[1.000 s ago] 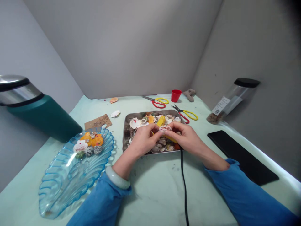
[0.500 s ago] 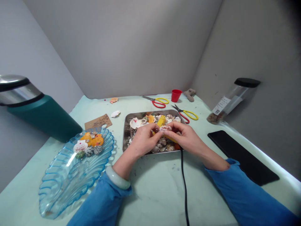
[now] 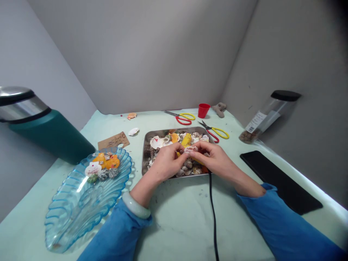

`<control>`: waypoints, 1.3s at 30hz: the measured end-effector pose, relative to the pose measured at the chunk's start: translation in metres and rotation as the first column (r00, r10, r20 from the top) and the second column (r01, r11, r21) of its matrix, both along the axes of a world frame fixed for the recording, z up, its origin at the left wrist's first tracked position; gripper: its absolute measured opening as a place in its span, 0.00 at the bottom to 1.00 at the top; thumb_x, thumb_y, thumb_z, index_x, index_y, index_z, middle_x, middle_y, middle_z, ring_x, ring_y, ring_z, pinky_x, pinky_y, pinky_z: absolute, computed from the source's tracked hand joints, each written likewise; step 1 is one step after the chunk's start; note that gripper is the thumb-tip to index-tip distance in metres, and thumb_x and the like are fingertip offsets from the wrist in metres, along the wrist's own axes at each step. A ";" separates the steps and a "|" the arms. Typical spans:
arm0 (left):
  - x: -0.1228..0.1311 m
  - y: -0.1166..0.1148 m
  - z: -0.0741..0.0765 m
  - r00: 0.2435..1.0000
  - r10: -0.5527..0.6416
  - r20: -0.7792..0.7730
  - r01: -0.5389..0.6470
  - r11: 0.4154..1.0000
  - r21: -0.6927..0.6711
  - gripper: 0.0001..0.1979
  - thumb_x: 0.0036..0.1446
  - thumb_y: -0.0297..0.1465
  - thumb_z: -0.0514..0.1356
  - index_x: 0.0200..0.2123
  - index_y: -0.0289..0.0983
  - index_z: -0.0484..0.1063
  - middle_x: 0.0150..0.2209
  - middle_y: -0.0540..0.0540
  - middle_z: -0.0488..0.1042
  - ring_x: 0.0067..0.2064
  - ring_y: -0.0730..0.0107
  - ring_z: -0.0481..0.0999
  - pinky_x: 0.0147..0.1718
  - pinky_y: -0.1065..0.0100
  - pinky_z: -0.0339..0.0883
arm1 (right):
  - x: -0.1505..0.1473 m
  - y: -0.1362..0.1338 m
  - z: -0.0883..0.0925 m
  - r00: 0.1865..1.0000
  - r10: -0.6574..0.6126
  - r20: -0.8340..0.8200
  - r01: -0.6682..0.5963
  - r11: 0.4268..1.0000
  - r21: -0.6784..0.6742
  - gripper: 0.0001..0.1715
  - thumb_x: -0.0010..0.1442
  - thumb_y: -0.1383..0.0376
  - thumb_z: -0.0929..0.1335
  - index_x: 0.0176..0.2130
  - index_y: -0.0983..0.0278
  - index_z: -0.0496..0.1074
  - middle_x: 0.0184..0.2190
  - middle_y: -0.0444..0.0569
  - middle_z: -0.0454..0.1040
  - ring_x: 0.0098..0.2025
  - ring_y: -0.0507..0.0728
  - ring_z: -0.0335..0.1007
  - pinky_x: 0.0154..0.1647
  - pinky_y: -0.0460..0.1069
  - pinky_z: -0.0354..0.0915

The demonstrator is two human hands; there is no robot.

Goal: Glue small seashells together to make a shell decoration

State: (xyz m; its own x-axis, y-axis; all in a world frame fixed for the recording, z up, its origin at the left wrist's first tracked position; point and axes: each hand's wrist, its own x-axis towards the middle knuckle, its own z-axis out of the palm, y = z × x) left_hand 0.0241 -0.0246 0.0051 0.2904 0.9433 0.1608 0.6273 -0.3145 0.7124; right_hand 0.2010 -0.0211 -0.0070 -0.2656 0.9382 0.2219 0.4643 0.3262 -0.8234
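Between the fingertips of my left hand (image 3: 169, 161) and my right hand (image 3: 214, 157) is a small white seashell with reddish-brown markings (image 3: 191, 148). Both hands pinch it, thumbs and forefingers closed on its two ends. They hold it over a metal tray (image 3: 144, 159) filled with mixed seashells. White shells, an orange shell (image 3: 174, 137) and a yellow piece (image 3: 186, 140) lie in the tray behind my fingers. Part of a longer yellow object shows beneath my right hand; its kind is hidden.
At left, a blue clear shell-shaped dish (image 3: 89, 214) holds several shells beside a green bottle (image 3: 54, 134). Two scissors (image 3: 183, 119), a red cup (image 3: 203, 110) and a brown card (image 3: 113, 140) lie behind. At right are a jar (image 3: 268, 116), a black slab (image 3: 280, 181) and a black cable (image 3: 213, 214).
The shell has turned very slightly between my fingertips, with a small shift of the fingers. Everything else stays where it was.
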 end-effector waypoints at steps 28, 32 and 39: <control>-0.001 -0.001 0.000 0.998 -0.030 0.055 0.029 0.999 0.015 0.10 0.58 0.37 0.52 0.32 0.36 0.65 0.20 0.54 0.63 0.23 0.76 0.62 0.23 0.74 0.52 | 0.000 0.000 -0.001 1.000 0.019 -0.008 -0.019 1.000 -0.012 0.16 0.57 0.53 0.65 0.35 0.63 0.70 0.31 0.45 0.72 0.33 0.53 0.68 0.33 0.47 0.65; -0.001 -0.001 0.001 0.997 -0.038 0.061 0.037 0.999 0.032 0.09 0.58 0.36 0.52 0.32 0.37 0.65 0.21 0.53 0.64 0.23 0.76 0.63 0.24 0.74 0.54 | 0.000 0.001 -0.004 0.999 0.022 -0.031 -0.022 1.000 0.001 0.16 0.57 0.54 0.65 0.38 0.63 0.69 0.34 0.46 0.73 0.34 0.53 0.68 0.34 0.48 0.65; -0.001 -0.001 0.000 0.997 -0.068 0.026 0.067 0.997 0.031 0.10 0.58 0.37 0.51 0.34 0.37 0.66 0.20 0.54 0.64 0.23 0.76 0.63 0.24 0.74 0.53 | 0.000 0.000 -0.001 0.999 0.011 -0.033 -0.010 1.000 0.012 0.14 0.57 0.56 0.66 0.40 0.62 0.69 0.36 0.46 0.73 0.34 0.53 0.68 0.35 0.48 0.65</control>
